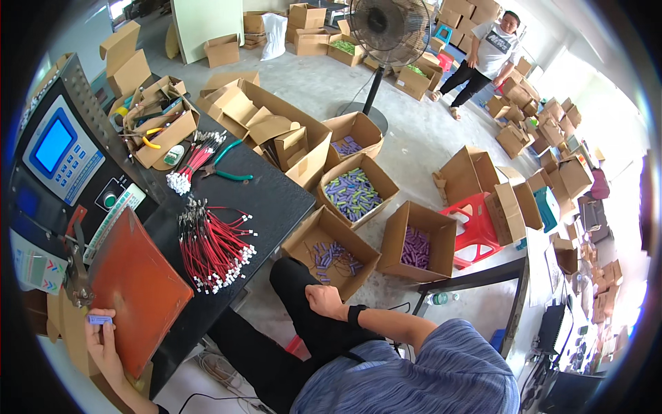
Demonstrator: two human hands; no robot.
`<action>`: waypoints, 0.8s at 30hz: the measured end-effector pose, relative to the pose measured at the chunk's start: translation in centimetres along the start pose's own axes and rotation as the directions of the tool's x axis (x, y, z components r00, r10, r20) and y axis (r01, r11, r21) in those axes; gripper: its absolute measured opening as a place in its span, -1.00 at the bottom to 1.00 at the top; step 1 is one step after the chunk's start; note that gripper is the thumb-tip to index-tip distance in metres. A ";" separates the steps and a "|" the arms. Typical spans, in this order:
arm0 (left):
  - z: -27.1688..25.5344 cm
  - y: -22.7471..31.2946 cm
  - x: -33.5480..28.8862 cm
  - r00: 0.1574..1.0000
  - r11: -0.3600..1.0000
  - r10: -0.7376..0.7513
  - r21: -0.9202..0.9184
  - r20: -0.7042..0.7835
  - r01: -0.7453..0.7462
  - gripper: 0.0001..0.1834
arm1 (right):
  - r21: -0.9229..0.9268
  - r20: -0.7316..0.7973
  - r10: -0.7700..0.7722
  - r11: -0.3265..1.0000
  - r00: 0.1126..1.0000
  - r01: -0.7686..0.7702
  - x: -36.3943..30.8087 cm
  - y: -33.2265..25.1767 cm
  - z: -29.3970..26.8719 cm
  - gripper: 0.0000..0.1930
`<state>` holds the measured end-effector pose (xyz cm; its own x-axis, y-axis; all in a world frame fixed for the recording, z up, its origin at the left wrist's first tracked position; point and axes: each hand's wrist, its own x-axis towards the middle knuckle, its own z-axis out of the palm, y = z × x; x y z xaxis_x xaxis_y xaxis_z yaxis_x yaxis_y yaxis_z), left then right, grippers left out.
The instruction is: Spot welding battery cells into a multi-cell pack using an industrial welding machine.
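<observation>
My left hand is at the lower left, pinching a small purple battery cell between thumb and fingers. It is beside the edge of an orange-brown sheet and just below the metal clamp of a machine with a blue screen. My right hand rests as a closed fist on my knee, with a black band on the wrist. Nothing shows in its fingers. On the black table, red wire leads with white connectors lie fanned out, and another bundle lies behind them.
Green-handled pliers lie by a box of tools. Beyond the table's right edge stand cartons of purple and green cells and purple cells. A red stool, a fan and a standing person are farther off.
</observation>
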<state>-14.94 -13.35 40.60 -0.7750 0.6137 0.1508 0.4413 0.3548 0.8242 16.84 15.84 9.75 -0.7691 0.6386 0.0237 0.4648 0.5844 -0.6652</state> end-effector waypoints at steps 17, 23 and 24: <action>0.0 -0.9 -0.4 0.995 0.988 0.096 -0.118 -0.028 -0.098 -0.83 | -0.059 0.048 -0.026 0.998 0.999 0.029 0.2 -1.3 0.8 -0.90; -0.4 -0.6 -0.6 0.994 0.987 0.105 -0.125 -0.011 -0.106 -0.87 | -0.063 0.057 -0.062 0.996 0.996 0.066 -0.2 -1.3 1.1 -0.90; -0.5 -0.5 -0.6 0.995 0.988 0.098 -0.120 -0.019 -0.099 -0.87 | -0.068 0.042 -0.061 0.996 0.997 0.064 -0.1 -1.4 1.2 -0.90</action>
<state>-14.87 -14.26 40.38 -0.7365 0.6322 0.2407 0.4585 0.2050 0.8647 15.76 14.39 9.80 -0.8139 0.5800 0.0333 0.4432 0.6570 -0.6099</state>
